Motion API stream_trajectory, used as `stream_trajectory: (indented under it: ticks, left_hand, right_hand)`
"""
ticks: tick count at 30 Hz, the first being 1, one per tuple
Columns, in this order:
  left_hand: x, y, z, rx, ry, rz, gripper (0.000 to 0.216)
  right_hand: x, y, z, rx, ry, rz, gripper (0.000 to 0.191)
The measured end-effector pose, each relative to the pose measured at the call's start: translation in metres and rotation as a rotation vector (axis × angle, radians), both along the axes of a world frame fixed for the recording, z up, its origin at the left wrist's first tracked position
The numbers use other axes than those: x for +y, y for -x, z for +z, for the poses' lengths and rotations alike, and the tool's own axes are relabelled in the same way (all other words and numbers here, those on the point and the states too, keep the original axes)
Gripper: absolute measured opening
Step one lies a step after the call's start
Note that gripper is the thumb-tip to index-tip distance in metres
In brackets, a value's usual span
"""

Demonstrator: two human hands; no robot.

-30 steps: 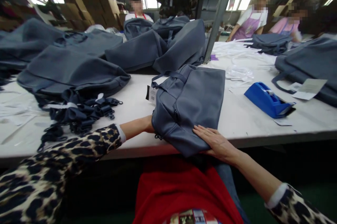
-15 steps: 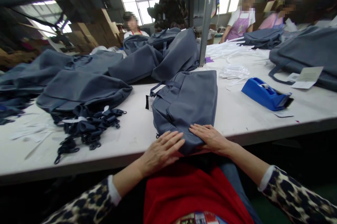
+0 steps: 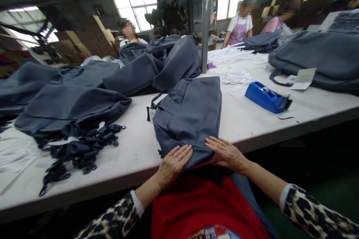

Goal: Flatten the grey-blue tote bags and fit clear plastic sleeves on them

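A blue-grey bag (image 3: 193, 112) lies on the white table in front of me, its near end at the table's edge. My left hand (image 3: 174, 162) rests on the bag's near left corner, fingers stretched out flat. On the near right corner lies my right hand (image 3: 228, 154), its fingers also extended and the thumb lower down. Both palms press lightly against the fabric without gripping it. A carry handle (image 3: 168, 93) and a black-and-white hang tag (image 3: 150, 114) show at the bag's far left side.
A blue tape dispenser (image 3: 266, 97) stands to the right. Dark straps with hooks (image 3: 81, 145) lie left, before piled bags (image 3: 70, 106). A metal post (image 3: 205, 25) rises behind. Another bag (image 3: 316, 59) lies far right. Co-workers (image 3: 238, 29) stand across the white table (image 3: 134, 149).
The view has turned a little to the right. My left hand has shifted slightly along the bag's near end, and my right hand has moved outward to its corner. The bag stays on the table.
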State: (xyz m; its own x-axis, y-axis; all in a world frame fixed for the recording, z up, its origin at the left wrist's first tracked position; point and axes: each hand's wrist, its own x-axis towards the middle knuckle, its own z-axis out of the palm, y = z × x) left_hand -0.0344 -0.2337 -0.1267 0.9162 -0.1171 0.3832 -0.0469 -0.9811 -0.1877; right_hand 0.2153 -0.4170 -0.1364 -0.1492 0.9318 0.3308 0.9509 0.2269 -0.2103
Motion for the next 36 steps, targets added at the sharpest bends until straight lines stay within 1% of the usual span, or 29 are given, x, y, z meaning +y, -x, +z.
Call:
stream_trajectory:
  ticks: [4, 6, 8, 10, 14, 16, 17, 19, 20, 21, 22, 25, 27, 30, 31, 34, 35, 36]
  left_hand:
    - [0.001, -0.002, 0.001, 0.008, 0.044, -0.006, 0.044]
    - [0.003, -0.001, 0.003, 0.015, 0.076, 0.000, 0.044]
    - [0.005, -0.002, 0.007, 0.005, 0.124, 0.011, 0.046]
    - [0.008, -0.003, 0.015, -0.009, 0.184, 0.024, 0.050]
    - [0.013, -0.007, 0.041, -0.013, 0.250, 0.026, 0.051]
    - [0.018, -0.006, 0.053, -0.007, 0.223, 0.043, 0.054]
    - [0.021, -0.005, 0.057, -0.013, 0.197, 0.069, 0.060]
    - [0.029, 0.000, 0.060, -0.063, 0.146, 0.152, 0.075]
    - [0.034, 0.002, 0.059, -0.112, 0.138, 0.199, 0.077]
    - [0.039, 0.004, 0.058, -0.163, 0.146, 0.238, 0.073]
    - [0.044, 0.006, 0.057, -0.213, 0.169, 0.263, 0.064]
    - [0.055, 0.005, 0.060, -0.315, 0.282, 0.259, 0.031]
    - [0.059, 0.000, 0.071, -0.355, 0.349, 0.249, 0.021]
    - [0.065, -0.009, 0.095, -0.362, 0.381, 0.251, 0.019]
    - [0.066, -0.011, 0.104, -0.341, 0.373, 0.248, 0.019]
    - [0.066, -0.017, 0.129, -0.255, 0.315, 0.257, 0.014]
    - [0.064, -0.017, 0.136, -0.241, 0.284, 0.275, 0.019]
    - [0.060, -0.018, 0.142, -0.242, 0.248, 0.292, 0.032]
  right_hand:
    - [0.006, 0.007, -0.010, -0.023, -0.079, -0.060, 0.067]
    - [0.011, 0.011, -0.011, -0.034, -0.127, -0.074, 0.069]
    - [0.015, 0.015, -0.006, -0.047, -0.165, -0.094, 0.072]
    - [0.018, 0.018, 0.002, -0.049, -0.187, -0.104, 0.071]
    - [0.025, 0.015, 0.031, -0.014, -0.246, -0.100, 0.052]
    - [0.029, 0.010, 0.047, -0.003, -0.283, -0.109, 0.044]
    - [0.031, 0.008, 0.054, 0.000, -0.299, -0.113, 0.042]
    - [0.035, 0.004, 0.068, 0.008, -0.325, -0.116, 0.038]
    - [0.037, 0.002, 0.073, 0.012, -0.334, -0.117, 0.036]
    - [0.039, 0.002, 0.078, 0.013, -0.340, -0.116, 0.036]
    - [0.041, 0.001, 0.082, 0.012, -0.348, -0.113, 0.036]
    - [0.048, 0.002, 0.093, -0.020, -0.375, -0.097, 0.039]
    - [0.053, 0.004, 0.101, -0.070, -0.390, -0.096, 0.044]
    - [0.059, 0.005, 0.115, -0.164, -0.410, -0.121, 0.054]
    - [0.060, 0.005, 0.120, -0.192, -0.417, -0.125, 0.053]
    - [0.066, 0.001, 0.136, -0.264, -0.429, -0.107, 0.033]
    - [0.068, -0.001, 0.142, -0.278, -0.430, -0.101, 0.028]
    - [0.070, -0.003, 0.147, -0.285, -0.433, -0.096, 0.025]
